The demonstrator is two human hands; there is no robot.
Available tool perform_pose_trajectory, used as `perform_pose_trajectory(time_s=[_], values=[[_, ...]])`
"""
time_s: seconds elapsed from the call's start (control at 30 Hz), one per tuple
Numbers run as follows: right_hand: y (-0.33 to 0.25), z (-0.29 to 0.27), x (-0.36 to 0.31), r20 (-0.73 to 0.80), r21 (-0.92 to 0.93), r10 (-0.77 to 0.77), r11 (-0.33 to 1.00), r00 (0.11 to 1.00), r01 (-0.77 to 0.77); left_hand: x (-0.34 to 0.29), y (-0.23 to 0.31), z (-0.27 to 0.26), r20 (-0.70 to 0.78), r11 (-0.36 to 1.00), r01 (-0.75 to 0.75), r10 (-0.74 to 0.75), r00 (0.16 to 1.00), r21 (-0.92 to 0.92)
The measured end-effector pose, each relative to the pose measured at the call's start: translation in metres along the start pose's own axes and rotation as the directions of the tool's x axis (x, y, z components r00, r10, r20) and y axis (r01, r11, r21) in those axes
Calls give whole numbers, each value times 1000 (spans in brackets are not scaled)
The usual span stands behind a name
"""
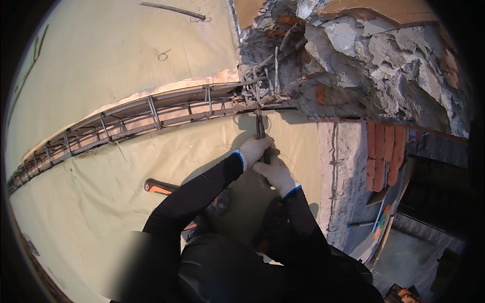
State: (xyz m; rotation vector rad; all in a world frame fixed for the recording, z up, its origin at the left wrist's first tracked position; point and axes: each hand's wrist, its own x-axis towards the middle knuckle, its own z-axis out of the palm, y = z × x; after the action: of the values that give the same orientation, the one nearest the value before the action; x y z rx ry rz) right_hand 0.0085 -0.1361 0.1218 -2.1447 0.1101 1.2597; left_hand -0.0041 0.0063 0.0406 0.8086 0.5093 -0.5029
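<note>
Sunlit pale sheeting (126, 166) lies beside crumbling grey masonry (374, 65) and red bricks (384, 151).

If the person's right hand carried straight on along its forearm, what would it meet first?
Most likely the gloved left hand, just up-left of the right hand in the picture; depth is unclear, so they may already touch.

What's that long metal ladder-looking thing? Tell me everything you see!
It's a cage of long brownish-grey bars with metal hoops crossing them, apparently steel. It lies in a gap between pale sheeting on both sides, looking curved in this fisheye view. Its right end meets tangled bars beside broken masonry. The left hand and right hand are off it.
</note>
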Motion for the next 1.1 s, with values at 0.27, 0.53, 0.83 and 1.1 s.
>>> perform_pose_trajectory(time_s=[0.27,0.53,0.83,1.1], values=[[28,38,0,360,931,-436,217,825,-292,-3,16,-26,217,985,149,-166,962,93],[29,12,5,453,815,-205,489,868,-310,-2,2,-23,122,999,12,-18,992,45],[20,9,8,131,19,-68,998,989,66,7,0,1,-155,955,-23,72,985,295],[53,43,23,278,958,-570,103,773,-268,-4,23,-15,269,999,29,-17,963,-40]])
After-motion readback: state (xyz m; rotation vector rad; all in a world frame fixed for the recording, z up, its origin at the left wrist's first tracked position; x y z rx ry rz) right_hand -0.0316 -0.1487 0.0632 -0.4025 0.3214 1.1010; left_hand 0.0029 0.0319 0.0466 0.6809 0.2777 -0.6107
